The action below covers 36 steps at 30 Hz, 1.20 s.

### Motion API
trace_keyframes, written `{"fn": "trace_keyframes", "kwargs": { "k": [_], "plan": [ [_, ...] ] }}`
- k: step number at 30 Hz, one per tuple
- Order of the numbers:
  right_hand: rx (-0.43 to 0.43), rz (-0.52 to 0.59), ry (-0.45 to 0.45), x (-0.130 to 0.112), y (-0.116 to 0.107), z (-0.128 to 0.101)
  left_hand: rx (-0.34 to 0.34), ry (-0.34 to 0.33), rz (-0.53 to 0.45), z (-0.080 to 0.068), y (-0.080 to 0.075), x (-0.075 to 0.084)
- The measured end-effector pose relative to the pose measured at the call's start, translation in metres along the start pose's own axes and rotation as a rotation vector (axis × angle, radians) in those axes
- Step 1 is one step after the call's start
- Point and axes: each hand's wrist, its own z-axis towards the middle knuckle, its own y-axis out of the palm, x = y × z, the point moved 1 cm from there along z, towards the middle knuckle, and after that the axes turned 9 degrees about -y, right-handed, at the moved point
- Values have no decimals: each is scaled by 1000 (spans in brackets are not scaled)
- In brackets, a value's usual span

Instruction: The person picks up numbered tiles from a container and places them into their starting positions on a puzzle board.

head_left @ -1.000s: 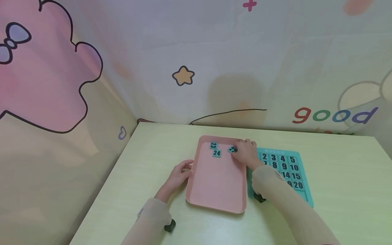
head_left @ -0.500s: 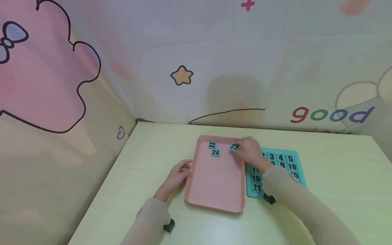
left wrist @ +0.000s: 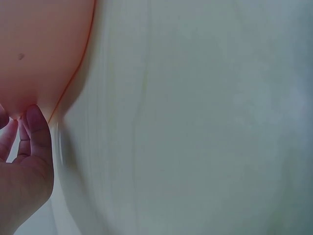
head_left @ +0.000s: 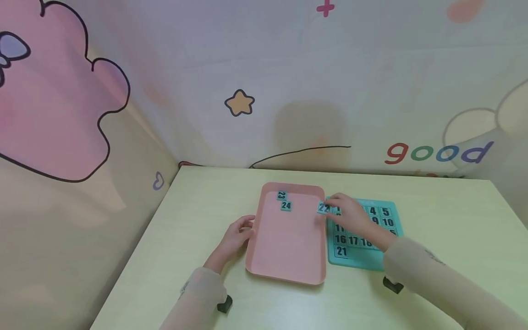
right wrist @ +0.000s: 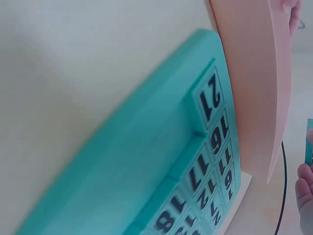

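A pink tray lies on the table with number tiles 23 and 24 in its far part. My left hand holds the tray's left rim, with thumb and fingers at the wall in the left wrist view. My right hand pinches the number tile 22 above the tray's right rim. Right of the tray is a teal number board. Its bottom row shows tile 21 at the left end, with a bare slot beside it. My right hand covers part of the board.
The pale table extends around the tray and board. A printed cloth wall stands behind and at the left. Black wrist cameras hang under both sleeves.
My right hand has picked up tile 22 from the tray's far right corner and carried it right and nearer, to the rim. The left hand stays at the tray's left edge.
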Motion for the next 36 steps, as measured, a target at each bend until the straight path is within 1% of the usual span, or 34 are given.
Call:
{"fn": "trace_keyframes", "kwargs": {
  "k": [4, 7, 14, 21, 25, 28, 31, 33, 36],
  "plan": [
    [-19, 2, -7, -1, -6, -20, 9, -8, 7, 0, 0, -1],
    [-18, -11, -22, 1, -9, -34, 8, 3, 14, 0, 0, -1],
    [-7, -62, -87, 6, -14, -62, 18, -10, 32, 0, 0, 1],
    [-16, -160, -151, 13, -10, -88, -1, -4, 29, 0, 0, 0],
    [-36, -212, -162, 19, -1, -98, 2, -14, 40, 0, 0, 0],
    [-51, -221, -164, 23, 4, -102, 5, -17, 47, 1, 0, 0],
    [-58, -224, -155, 24, 8, -104, 6, -5, 41, 0, 0, 0],
    [-58, -226, -147, 24, 10, -104, -3, -2, 38, -5, 0, 6],
    [-54, -226, -139, 24, 13, -104, -10, -6, 36, -5, -1, 6]
  ]
}}
